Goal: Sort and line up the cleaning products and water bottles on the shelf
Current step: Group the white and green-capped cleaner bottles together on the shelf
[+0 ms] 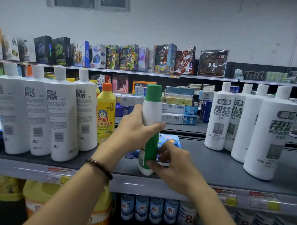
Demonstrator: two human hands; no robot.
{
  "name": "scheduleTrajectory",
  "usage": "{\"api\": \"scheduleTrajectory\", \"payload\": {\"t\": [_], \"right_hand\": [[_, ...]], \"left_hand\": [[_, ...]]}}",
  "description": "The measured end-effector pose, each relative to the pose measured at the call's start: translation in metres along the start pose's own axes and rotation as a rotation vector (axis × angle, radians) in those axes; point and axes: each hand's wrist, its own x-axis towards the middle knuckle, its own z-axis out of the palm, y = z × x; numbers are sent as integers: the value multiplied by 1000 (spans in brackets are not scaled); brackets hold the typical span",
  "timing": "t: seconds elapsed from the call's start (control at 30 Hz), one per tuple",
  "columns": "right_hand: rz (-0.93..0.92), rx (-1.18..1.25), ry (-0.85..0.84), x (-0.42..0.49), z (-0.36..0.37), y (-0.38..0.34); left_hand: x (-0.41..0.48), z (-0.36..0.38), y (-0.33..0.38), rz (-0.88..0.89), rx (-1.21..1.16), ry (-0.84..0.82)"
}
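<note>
Gripping the green-capped bottle (152,112), your left hand (135,129) curls round its shoulder, your right hand (174,161) round its base; it stands at the front of the shelf (211,164), white bottles (61,115) at nine and three o'clock.

Shop, retail aisle. Shelf (210,171) edge carries printed price tags (58,175). Identical white bottles (61,113) stocked in multiples on either side. Toy boxes (164,59) packed along the tier above, water bottles (142,208) in a row on the tier below. More boxed stock (179,108) stacked on the shelving behind.
</note>
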Motion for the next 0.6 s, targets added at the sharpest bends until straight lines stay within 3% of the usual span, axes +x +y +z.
{"api": "scheduleTrajectory", "payload": {"t": [0.3,0.5,0.6], "right_hand": [[55,70,-117,16,-4,1],[168,20,-31,12,11,-4],[194,-152,32,8,19,-14]], "left_hand": [[14,-34,-13,-23,-272,-302],[14,-27,-8,58,-141,-94],[15,-25,-7,41,-172,-64]]}}
